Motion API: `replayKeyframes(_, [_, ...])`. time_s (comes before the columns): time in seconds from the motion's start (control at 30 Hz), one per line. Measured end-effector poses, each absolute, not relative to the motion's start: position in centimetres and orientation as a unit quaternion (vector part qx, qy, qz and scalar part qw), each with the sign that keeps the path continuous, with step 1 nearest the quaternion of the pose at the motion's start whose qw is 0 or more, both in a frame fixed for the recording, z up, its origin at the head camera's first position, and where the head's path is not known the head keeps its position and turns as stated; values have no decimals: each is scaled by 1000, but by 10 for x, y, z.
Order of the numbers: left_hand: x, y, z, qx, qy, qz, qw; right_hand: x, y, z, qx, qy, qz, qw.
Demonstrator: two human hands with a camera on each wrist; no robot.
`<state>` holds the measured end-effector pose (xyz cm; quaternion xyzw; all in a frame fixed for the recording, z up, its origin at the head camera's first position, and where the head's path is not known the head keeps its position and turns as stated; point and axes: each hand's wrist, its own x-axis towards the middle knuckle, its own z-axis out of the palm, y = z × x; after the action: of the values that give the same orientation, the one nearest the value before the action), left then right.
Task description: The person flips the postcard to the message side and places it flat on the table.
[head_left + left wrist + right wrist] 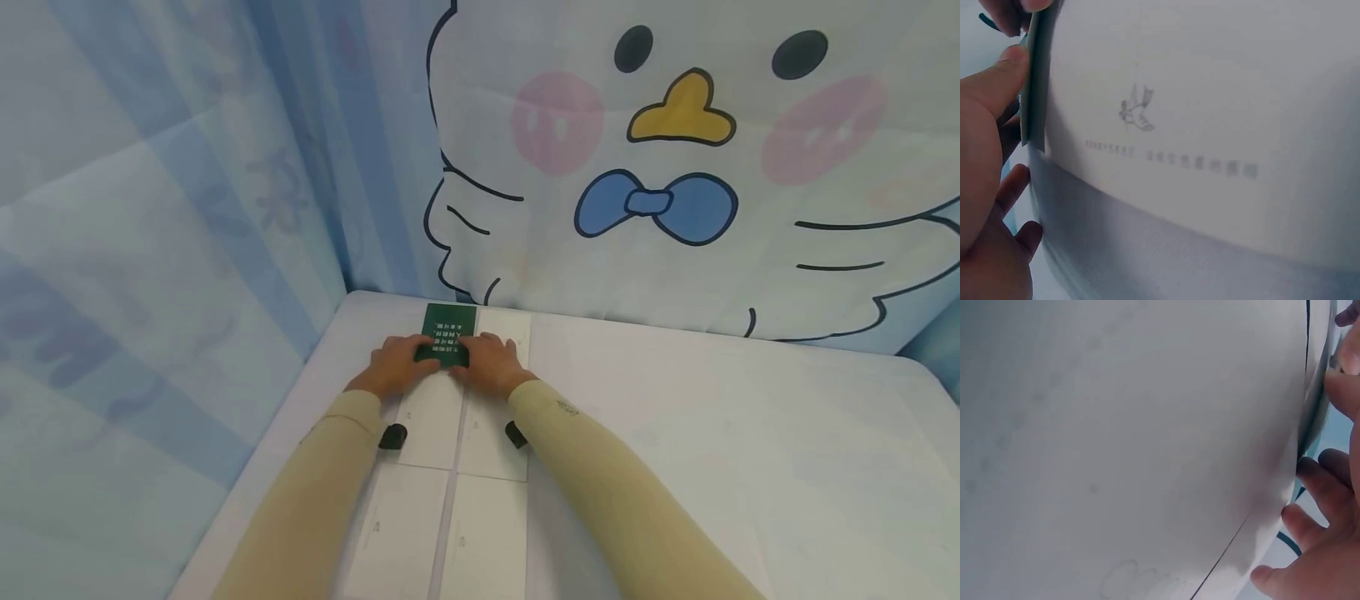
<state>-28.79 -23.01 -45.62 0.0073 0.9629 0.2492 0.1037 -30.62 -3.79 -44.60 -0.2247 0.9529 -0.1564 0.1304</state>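
Note:
A dark green card (450, 321) with white printed characters lies at the far left end of the table, between both hands. At its left edge my left hand (392, 367) pinches it; in the left wrist view the thumb (1013, 72) lies against the green card (1036, 94), with fingers behind it. My right hand (491, 364) holds the opposite edge, its thumb (1342, 394) at the card's side and other fingertips resting on the white paper (1179, 425). Under and in front of the hands lie white cards (431, 421) in two columns.
Further white cards (486, 533) run toward the near edge of the white table (712, 467). A blue patterned curtain (187, 250) hangs along the left, and a curtain with a cartoon figure (675, 275) stands behind the table. Small black pieces (392, 437) sit by both wrists.

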Motion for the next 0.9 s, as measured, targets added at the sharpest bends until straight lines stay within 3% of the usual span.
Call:
replayKeyframes(0.23, [-286, -231, -461, -13, 958, 268, 104, -304, -41, -447, -223, 952, -157, 140])
replayKeyframes(0.6, [-287, -232, -460, -37, 947, 316, 37, -306, -45, -443, -223, 952, -163, 129])
replayKeyframes(0.9, [-285, -229, -462, -37, 935, 352, -26, -309, -45, -441, -189, 960, -197, 66])
